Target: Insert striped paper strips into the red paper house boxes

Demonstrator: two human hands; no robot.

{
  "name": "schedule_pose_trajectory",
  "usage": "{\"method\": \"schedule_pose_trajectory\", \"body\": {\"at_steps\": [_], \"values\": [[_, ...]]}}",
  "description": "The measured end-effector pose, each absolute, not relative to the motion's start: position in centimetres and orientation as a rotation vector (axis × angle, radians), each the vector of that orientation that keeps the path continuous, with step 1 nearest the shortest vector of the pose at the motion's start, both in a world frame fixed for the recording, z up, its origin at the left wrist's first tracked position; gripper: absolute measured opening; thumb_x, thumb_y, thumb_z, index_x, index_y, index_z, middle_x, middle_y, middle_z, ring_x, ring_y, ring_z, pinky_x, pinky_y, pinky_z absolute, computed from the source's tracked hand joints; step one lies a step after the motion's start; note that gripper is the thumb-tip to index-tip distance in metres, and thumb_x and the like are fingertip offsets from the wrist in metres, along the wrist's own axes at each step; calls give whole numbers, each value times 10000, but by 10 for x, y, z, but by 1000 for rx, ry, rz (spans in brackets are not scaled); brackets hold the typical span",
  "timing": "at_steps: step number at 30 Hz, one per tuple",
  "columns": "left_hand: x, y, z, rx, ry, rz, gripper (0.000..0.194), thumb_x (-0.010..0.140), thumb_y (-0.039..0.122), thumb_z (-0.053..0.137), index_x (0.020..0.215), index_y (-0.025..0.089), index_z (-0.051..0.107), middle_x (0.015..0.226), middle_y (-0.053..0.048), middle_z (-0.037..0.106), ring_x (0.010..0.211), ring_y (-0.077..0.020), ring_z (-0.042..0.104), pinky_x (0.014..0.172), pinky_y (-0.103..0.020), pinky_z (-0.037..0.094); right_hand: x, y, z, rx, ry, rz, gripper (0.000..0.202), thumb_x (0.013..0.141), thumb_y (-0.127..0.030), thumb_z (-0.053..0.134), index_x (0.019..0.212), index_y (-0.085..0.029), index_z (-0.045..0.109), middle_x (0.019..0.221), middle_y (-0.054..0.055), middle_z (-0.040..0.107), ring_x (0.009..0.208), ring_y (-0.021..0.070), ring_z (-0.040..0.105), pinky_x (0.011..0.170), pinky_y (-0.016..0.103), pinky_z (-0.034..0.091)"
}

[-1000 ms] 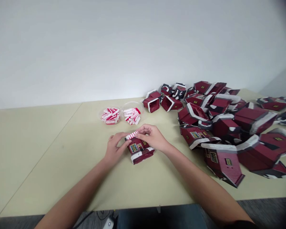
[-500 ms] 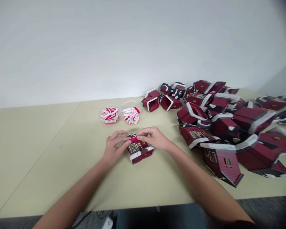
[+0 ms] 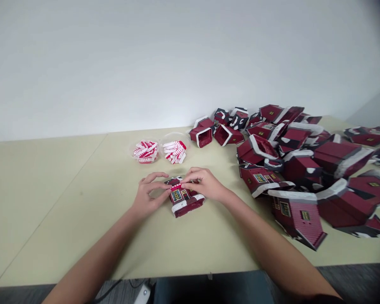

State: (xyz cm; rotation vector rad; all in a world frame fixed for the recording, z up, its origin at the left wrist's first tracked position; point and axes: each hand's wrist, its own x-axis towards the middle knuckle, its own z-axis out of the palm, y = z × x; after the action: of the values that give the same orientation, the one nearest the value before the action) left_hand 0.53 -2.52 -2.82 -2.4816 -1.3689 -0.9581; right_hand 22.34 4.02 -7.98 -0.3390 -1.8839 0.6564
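Observation:
A small dark-red model house (image 3: 187,195) with printed windows and a white-painted rim lies on the table in front of me. Across it, above the windows, sits a small red-and-white awning-like strip (image 3: 176,187). The thumb and index finger of my left hand (image 3: 148,195) close on the strip's left end. At the other end, my right hand (image 3: 204,184) pinches it between thumb and fingertips. Whether the strip rests flat against the house wall I cannot tell. My fingers hide part of the roof.
Two clear round tubs hold red-and-white strips: the left tub (image 3: 145,152) and the right tub (image 3: 175,152). A large heap of similar red houses (image 3: 299,166) spreads over the table's right side. A pale wall (image 3: 145,67) rises behind the table.
Both hands have shifted slightly and more of the strip's white edge shows between them. The house stays in nearly the same place; the camera view has moved a little.

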Motion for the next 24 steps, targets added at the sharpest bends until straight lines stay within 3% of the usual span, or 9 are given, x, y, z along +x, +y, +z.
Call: {"method": "schedule_pose_trajectory", "body": {"at_steps": [8, 15, 24], "values": [[3, -28, -23, -2474, -1319, -718, 375, 877, 481, 498, 819, 197, 736, 1193, -14, 544, 1110, -38, 507, 1076, -191, 361, 228, 45, -77, -316, -2000, 485, 151, 860, -309, 653, 851, -189, 745, 802, 34, 606, 742, 129, 572, 695, 254, 422], [4, -30, -16, -2519, -1278, -474, 475, 937, 491, 360, 901, 185, 722, 1183, -27, 559, 1247, -89, 428, 1137, -261, 316, 235, 37, -64, -381, -2188, 339, 143, 884, -258, 612, 828, -175, 713, 817, 31, 579, 721, 121, 531, 672, 247, 376], [12, -37, -18, -2453, -1316, -486, 511, 934, 541, 325, 980, 165, 668, 1308, -29, 469, 1245, -72, 423, 1171, -257, 268, 225, 47, -77, -307, -1992, 754, 210, 838, -366, 653, 826, -172, 733, 762, 23, 569, 693, 120, 540, 668, 251, 412]]}}
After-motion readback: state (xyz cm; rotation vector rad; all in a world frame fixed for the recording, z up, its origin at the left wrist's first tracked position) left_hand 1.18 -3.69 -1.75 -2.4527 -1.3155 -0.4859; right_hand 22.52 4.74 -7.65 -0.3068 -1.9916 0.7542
